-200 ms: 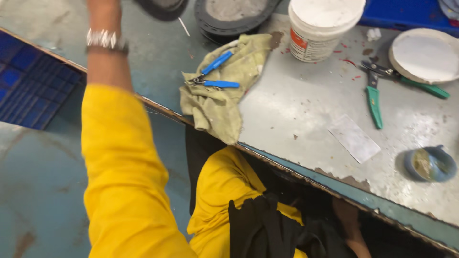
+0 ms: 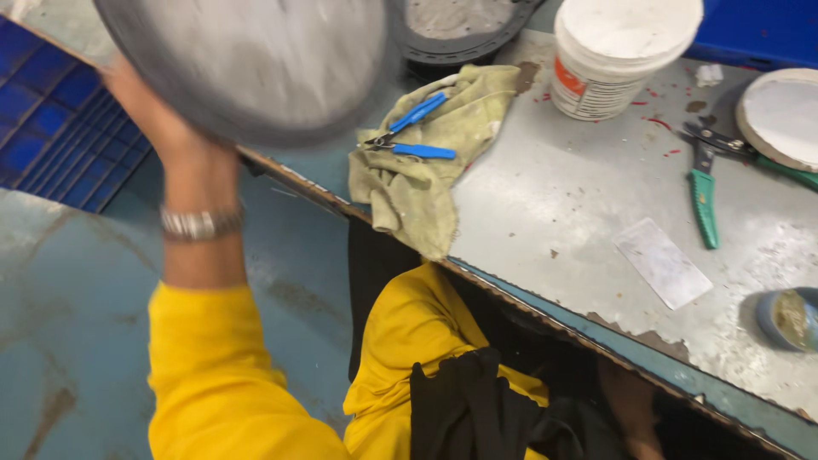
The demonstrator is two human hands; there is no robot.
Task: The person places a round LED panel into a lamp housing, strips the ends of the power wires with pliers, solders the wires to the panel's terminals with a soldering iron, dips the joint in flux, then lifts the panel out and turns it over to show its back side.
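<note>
My left hand (image 2: 158, 119) is raised at the upper left and grips the rim of a large round grey disc (image 2: 256, 60), which is blurred by motion and hides my fingers. A metal watch band (image 2: 200, 223) sits on that wrist above the yellow sleeve (image 2: 213, 358). The disc hangs over the left end of the metal worktable (image 2: 554, 196). My right hand does not show in the head view.
On the table lie an olive cloth (image 2: 409, 196) with blue-handled pliers (image 2: 413, 132), a white bucket (image 2: 613, 51), green-handled pliers (image 2: 703, 196), a white round lid (image 2: 784, 115), a pale card (image 2: 660, 260) and a small blue tin (image 2: 788, 317). A dark ring (image 2: 460, 30) lies behind. A blue crate (image 2: 51, 119) stands on the floor at left.
My left arm has come down from the top edge, and the grey disc in its hand is now fully in view.
</note>
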